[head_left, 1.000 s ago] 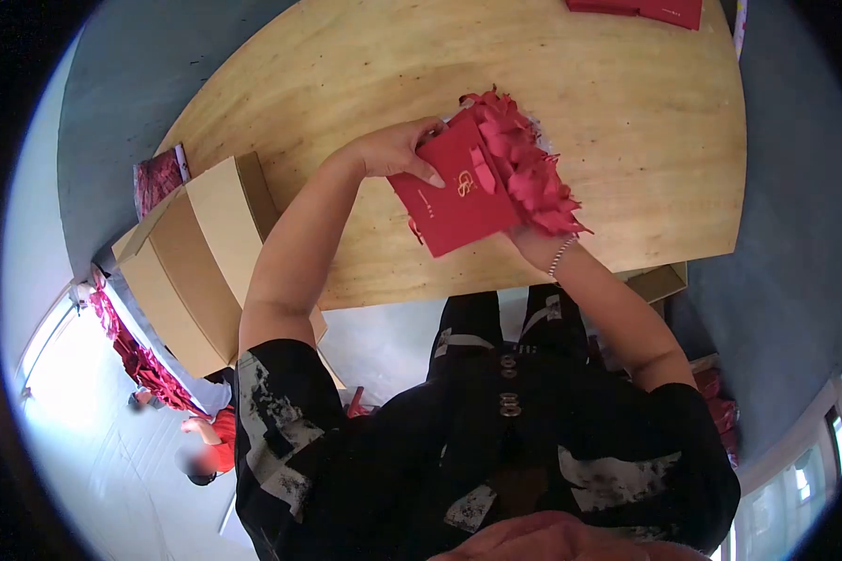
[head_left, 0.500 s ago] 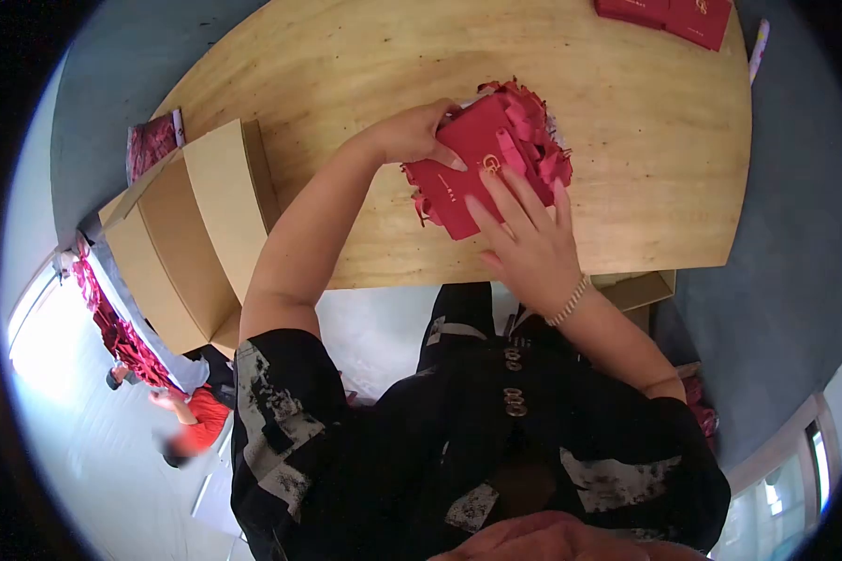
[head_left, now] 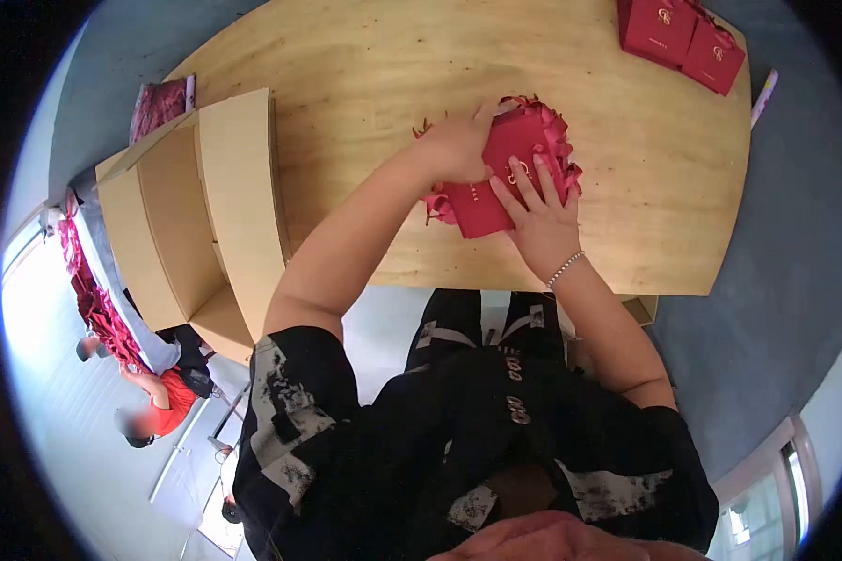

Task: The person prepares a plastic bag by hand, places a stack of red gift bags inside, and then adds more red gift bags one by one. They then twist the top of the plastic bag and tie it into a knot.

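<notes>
In front of me on the wooden table [head_left: 365, 103] lies a stack of flat red gift bags [head_left: 482, 208] with gold lettering on the top one. Glossy red ribbons [head_left: 559, 140] bunch out along the stack's right and far edges, and more show at its left. My left hand [head_left: 454, 150] grips the left side of the stack, thumb on the top bag and some fingertips hidden. Fingers spread, my right hand [head_left: 544, 224] lies flat on the top bag's lower right part.
Two red gift bags [head_left: 658, 33] sit at the table's far right corner. An open cardboard box [head_left: 239, 178] stands at the left edge, with a plastic-wrapped red bundle [head_left: 162, 107] beyond it. A person in a red top [head_left: 171, 402] is at far left.
My left hand has shifted right across the stack and covers more of its left side. My right hand has moved slightly right and down, flat on the bag. The camera view has tilted a little.
</notes>
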### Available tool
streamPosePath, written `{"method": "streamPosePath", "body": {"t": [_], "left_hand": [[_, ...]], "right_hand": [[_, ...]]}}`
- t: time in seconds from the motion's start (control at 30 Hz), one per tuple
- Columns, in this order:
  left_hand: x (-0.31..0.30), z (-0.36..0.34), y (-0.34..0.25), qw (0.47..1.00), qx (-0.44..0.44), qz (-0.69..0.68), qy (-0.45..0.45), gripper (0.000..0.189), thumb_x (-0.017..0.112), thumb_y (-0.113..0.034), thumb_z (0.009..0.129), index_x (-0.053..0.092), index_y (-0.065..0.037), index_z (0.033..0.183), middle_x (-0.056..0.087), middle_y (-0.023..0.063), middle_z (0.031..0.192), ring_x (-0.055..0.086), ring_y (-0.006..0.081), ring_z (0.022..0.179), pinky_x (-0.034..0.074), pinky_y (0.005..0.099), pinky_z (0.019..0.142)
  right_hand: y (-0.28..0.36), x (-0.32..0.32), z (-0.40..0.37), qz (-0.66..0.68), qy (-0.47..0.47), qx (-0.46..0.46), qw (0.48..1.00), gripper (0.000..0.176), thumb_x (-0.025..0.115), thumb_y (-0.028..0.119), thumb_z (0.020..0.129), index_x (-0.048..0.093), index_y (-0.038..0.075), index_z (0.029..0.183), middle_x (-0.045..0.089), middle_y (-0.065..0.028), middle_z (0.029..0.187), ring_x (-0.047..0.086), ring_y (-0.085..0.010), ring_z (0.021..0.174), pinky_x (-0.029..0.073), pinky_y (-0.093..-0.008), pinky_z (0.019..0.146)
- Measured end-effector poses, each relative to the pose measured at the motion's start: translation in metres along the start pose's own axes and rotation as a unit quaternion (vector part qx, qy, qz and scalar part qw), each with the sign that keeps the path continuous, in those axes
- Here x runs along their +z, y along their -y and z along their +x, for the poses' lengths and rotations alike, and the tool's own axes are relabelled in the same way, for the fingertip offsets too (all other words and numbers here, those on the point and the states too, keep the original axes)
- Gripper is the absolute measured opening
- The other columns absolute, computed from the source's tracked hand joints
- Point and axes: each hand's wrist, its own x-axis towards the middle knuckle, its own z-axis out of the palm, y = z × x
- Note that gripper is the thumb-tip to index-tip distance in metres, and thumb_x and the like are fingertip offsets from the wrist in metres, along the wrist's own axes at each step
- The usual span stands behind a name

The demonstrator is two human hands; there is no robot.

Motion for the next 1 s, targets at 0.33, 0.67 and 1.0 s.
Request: {"method": "streamPosePath", "body": {"t": [0.33,0.67,1.0], "left_hand": [[-0.007,0.016,0.022,0.952,0.165,-0.233,0.111,0.083,0.075,-0.018,0.074,0.027,-0.001,0.139,0.055,0.0188,0.122,0.054,0.0279,0.112,0.041,0.0340,0.096],[-0.002,0.030,0.020,0.941,0.123,-0.275,0.153,0.082,0.081,-0.014,0.064,0.039,-0.001,0.133,0.060,0.0131,0.116,0.057,0.0220,0.106,0.043,0.0333,0.094],[0.029,0.044,0.037,0.957,0.143,-0.244,0.069,0.079,0.087,-0.020,0.054,0.049,0.001,0.120,0.063,0.0143,0.109,0.060,0.0258,0.103,0.045,0.0339,0.092]], "right_hand": [[0.019,0.011,-0.048,0.577,-0.192,0.316,0.728,0.082,0.070,0.034,0.079,0.024,0.008,0.142,0.032,-0.0102,0.144,0.025,-0.0227,0.134,0.023,-0.0481,0.106],[0.020,0.021,0.020,0.932,-0.047,0.275,0.230,0.055,0.058,0.038,0.090,0.039,0.009,0.133,0.052,-0.0077,0.128,0.052,-0.0206,0.115,0.044,-0.0378,0.095],[-0.123,0.069,-0.042,0.564,0.353,0.149,0.731,0.021,0.066,0.017,0.082,0.069,0.004,0.097,0.067,-0.0044,0.096,0.060,-0.0126,0.093,0.047,-0.0271,0.084]]}}
